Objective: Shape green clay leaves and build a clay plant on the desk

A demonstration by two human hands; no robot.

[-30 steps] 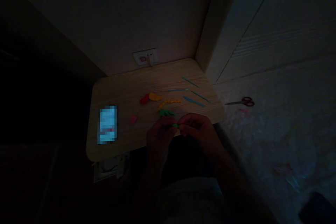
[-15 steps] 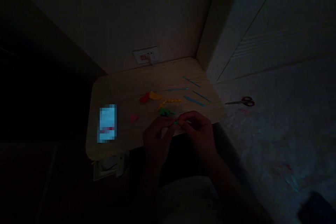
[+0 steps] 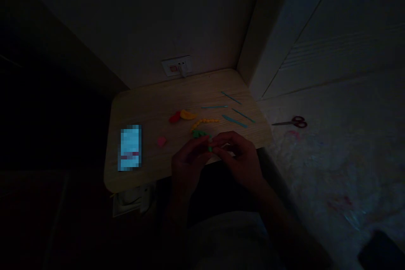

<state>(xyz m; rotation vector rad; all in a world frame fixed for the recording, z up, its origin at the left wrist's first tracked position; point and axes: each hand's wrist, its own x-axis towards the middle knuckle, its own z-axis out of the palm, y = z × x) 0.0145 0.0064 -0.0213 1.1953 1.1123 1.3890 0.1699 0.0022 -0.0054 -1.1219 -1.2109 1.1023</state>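
In dim light, my left hand (image 3: 190, 162) and my right hand (image 3: 238, 154) meet over the front edge of a small wooden table (image 3: 148, 103). Between their fingertips is a small piece of green modelling clay (image 3: 210, 149), pinched from both sides. Just beyond my left fingers lies a larger green clay shape (image 3: 199, 133), jagged and partly hidden by them. A curved string of yellow clay beads (image 3: 205, 121) rests behind it. Farther back, a red clay lump (image 3: 174, 117) touches an orange-yellow clay piece (image 3: 187, 114). A pink clay piece (image 3: 161, 141) sits to the left.
Several thin blue tools, among them a blue flat modelling knife (image 3: 234, 121), lie at the table's right. A lit, blurred-out phone (image 3: 130, 148) is at the left. Red-handled scissors (image 3: 292, 122) lie on a pale surface to the right. A wall socket (image 3: 177, 66) holds a plug.
My fingers have shifted around the small green clay, which now shows more upright between the fingertips. My right hand has risen slightly. The things on the table stay in place.
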